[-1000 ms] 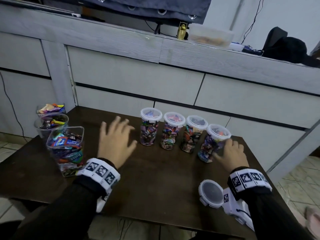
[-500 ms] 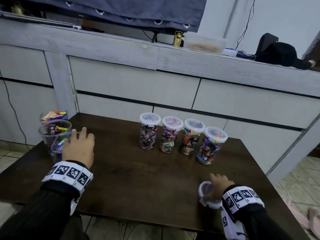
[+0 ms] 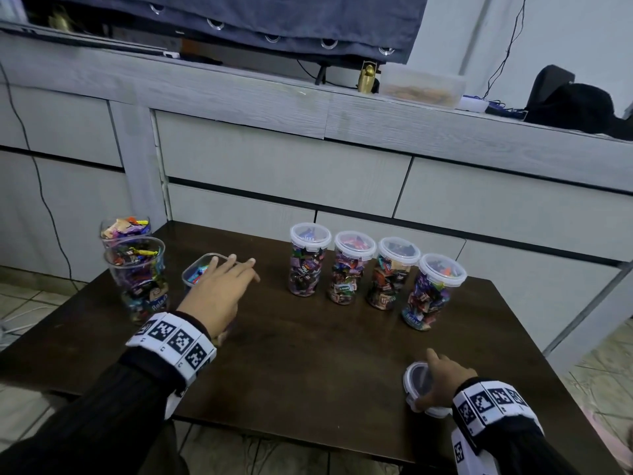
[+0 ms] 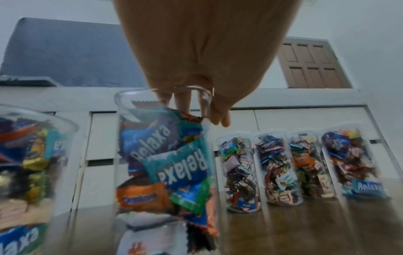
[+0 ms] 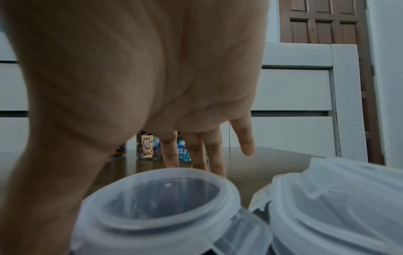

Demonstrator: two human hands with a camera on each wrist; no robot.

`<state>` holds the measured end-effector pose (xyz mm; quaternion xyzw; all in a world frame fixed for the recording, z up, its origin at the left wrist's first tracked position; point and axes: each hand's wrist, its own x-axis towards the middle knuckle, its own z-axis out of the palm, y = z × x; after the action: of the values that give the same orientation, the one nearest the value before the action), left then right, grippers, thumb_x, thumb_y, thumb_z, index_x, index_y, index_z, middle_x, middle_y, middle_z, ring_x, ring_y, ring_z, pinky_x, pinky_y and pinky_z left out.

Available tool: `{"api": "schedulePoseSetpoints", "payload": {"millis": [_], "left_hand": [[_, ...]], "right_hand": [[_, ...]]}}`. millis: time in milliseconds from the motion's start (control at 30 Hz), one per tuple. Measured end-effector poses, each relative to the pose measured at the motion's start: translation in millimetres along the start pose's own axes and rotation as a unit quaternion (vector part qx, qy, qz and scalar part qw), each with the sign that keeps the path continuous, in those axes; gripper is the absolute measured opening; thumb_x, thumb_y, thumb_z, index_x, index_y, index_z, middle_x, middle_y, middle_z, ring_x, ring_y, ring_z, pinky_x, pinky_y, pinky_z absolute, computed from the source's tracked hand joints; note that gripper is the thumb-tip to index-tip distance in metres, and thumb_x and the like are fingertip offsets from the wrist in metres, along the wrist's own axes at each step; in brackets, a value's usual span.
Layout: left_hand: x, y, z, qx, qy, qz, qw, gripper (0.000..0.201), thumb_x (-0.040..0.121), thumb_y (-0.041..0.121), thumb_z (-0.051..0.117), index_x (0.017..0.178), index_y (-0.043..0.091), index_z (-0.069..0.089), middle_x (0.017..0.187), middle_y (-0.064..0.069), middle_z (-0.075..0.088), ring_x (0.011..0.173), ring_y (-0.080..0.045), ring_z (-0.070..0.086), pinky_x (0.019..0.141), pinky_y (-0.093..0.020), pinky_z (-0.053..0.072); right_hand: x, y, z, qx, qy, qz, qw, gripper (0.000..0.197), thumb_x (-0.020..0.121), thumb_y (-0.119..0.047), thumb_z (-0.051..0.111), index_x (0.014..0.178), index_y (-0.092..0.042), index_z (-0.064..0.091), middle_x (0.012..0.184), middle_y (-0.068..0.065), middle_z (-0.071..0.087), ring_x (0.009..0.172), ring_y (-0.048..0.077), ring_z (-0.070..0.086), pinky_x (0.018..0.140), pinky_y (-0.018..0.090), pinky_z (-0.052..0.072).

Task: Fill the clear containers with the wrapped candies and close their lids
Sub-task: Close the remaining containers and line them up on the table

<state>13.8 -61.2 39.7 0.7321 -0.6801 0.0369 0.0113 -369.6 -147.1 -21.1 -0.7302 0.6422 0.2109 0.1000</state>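
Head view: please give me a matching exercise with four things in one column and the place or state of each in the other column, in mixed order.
Column one:
1. left hand
2. right hand
3. four jars in a row
4. loose lid

Column two:
A. closed and full
B. lies under a hand, near the front edge of the table
C. holds the rim of the open container
D. rests on the loose lid

Pairs: 1-C; 2-D; 3-A; 4-B

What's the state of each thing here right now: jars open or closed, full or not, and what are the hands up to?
Four jars in a row: full, lids on.
Open jar: full, lidless, left hand holding its rim.
Two more open jars: full, lidless.
Loose lid: on the table, right hand resting on it, grip unclear.
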Motion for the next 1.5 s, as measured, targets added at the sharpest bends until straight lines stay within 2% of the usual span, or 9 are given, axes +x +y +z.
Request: {"api": "schedulePoseSetpoints", "payload": {"millis": [167,267,367,567,700,800,1000,1233,1500], "left_hand": [[-4.2,-10.7,6.0,-0.107,0.106,0.018,0.988,0.044,0.094,0.017,0.057,0.134,0.030,0.046,0.153,0.006,0.039,0.146,-0.011,0.026,0.121,-0.039,0.007],[-8.3,-17.4,12.4,-0.059,0.172,-0.069,0.981,0.063,0.085,0.046,0.066,0.140,0.028,0.040,0.157,0.000,0.032,0.146,-0.017,0.026,0.120,-0.046,0.020],[-8.8,-22.7,14.2,-0.098,0.150,-0.177,0.968,0.092,0.073,0.064,0.069,0.145,0.018,0.033,0.155,-0.010,0.031,0.138,-0.029,0.036,0.108,-0.046,0.037],[-1.7,-24.4,19.2,-0.220,0.097,-0.254,0.937,0.108,0.065,0.062,0.078,0.146,0.019,0.020,0.133,-0.012,0.049,0.121,-0.030,0.048,0.095,-0.047,0.044],[4.0,-18.5,23.0,-0.310,0.070,-0.190,0.929,0.113,0.061,0.054,0.084,0.147,0.029,0.013,0.138,-0.006,0.048,0.124,-0.025,0.047,0.100,-0.045,0.044],[5.9,-3.2,25.6,-0.419,0.047,-0.120,0.899,0.116,0.058,0.048,0.087,0.146,0.036,0.013,0.134,0.003,0.049,0.115,-0.015,0.052,0.099,-0.040,0.047],[12.6,41.4,30.2,-0.529,-0.011,-0.015,0.848,0.108,0.059,0.032,0.092,0.142,0.034,0.023,0.129,0.012,0.050,0.108,-0.003,0.057,0.088,-0.022,0.048],[17.8,87.7,29.4,-0.563,-0.067,0.073,0.821,0.085,0.061,0.021,0.091,0.128,0.036,0.040,0.123,0.012,0.058,0.108,-0.004,0.063,0.092,-0.025,0.054],[18.5,96.2,30.3,-0.587,-0.086,0.086,0.800,0.085,0.063,0.015,0.090,0.131,0.032,0.041,0.127,0.007,0.058,0.113,-0.008,0.061,0.096,-0.032,0.054]], "right_hand": [[2.6,2.7,1.2,0.000,0.002,-0.004,1.000,0.112,0.055,-0.067,0.074,0.143,-0.021,0.020,0.140,-0.001,0.040,0.128,0.019,0.043,0.101,0.041,0.035],[3.9,3.4,1.8,0.003,0.008,-0.005,1.000,0.112,0.055,-0.068,0.073,0.142,-0.020,0.021,0.140,-0.001,0.041,0.128,0.019,0.043,0.102,0.042,0.034],[4.2,3.8,3.1,0.007,0.014,-0.006,1.000,0.112,0.054,-0.068,0.073,0.142,-0.020,0.022,0.140,-0.001,0.041,0.128,0.018,0.043,0.102,0.042,0.034],[2.8,5.4,3.2,0.047,0.013,-0.020,0.999,0.114,0.055,-0.064,0.076,0.143,-0.016,0.022,0.140,0.004,0.037,0.129,0.022,0.041,0.103,0.037,0.040],[2.9,3.7,3.5,0.063,0.037,-0.034,0.997,0.107,0.057,-0.065,0.075,0.140,-0.018,0.028,0.135,0.007,0.036,0.127,0.024,0.040,0.102,0.035,0.041],[3.6,0.8,3.8,0.081,0.045,-0.057,0.994,0.102,0.061,-0.067,0.073,0.141,-0.020,0.030,0.134,0.005,0.040,0.125,0.023,0.041,0.101,0.035,0.040],[-3.9,21.2,-2.6,0.117,0.060,-0.056,0.990,0.101,0.065,-0.057,0.077,0.144,-0.018,0.027,0.140,0.006,0.040,0.129,0.023,0.039,0.104,0.037,0.038],[-18.5,76.6,8.1,0.018,0.004,0.055,0.998,0.099,0.055,-0.055,0.081,0.135,-0.024,0.031,0.132,0.003,0.042,0.126,0.024,0.043,0.097,0.032,0.043],[-15.8,92.3,17.6,0.033,-0.031,0.056,0.997,0.101,0.058,-0.045,0.085,0.138,-0.019,0.028,0.134,0.005,0.045,0.124,0.021,0.048,0.098,0.029,0.043]]}}
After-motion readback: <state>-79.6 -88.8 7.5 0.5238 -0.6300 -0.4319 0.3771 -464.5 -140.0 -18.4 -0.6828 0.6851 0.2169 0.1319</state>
